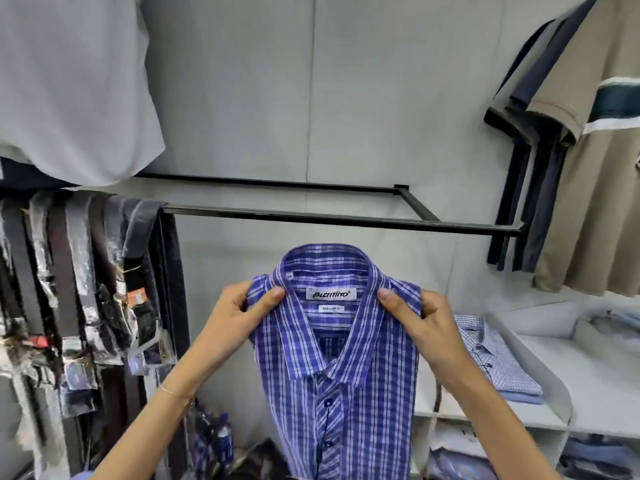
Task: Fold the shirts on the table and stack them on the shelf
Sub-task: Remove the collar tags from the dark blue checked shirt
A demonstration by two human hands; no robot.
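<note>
Blue-and-white plaid button-up shirt (341, 368): lower part cut off by bottom edge; shoulders hidden under left hand (239, 318) and right hand (420, 327). Fingers of both hands hidden behind the fabric, only thumbs show. Small size label under the brand tag unreadable. Plastic-wrapped dark leather belts (86, 289) blurred, cut by left edge. Beige polo shirt with teal stripe (602, 161) cut by right edge. Folded items in white shelf's (554, 375) lower compartments too blurred to identify.

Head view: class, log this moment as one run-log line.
left hand: pinches shirt shoulder | right hand: pinches other shoulder | blue plaid shirt: folded, held upright | shelf: checked shirt stacked
</note>
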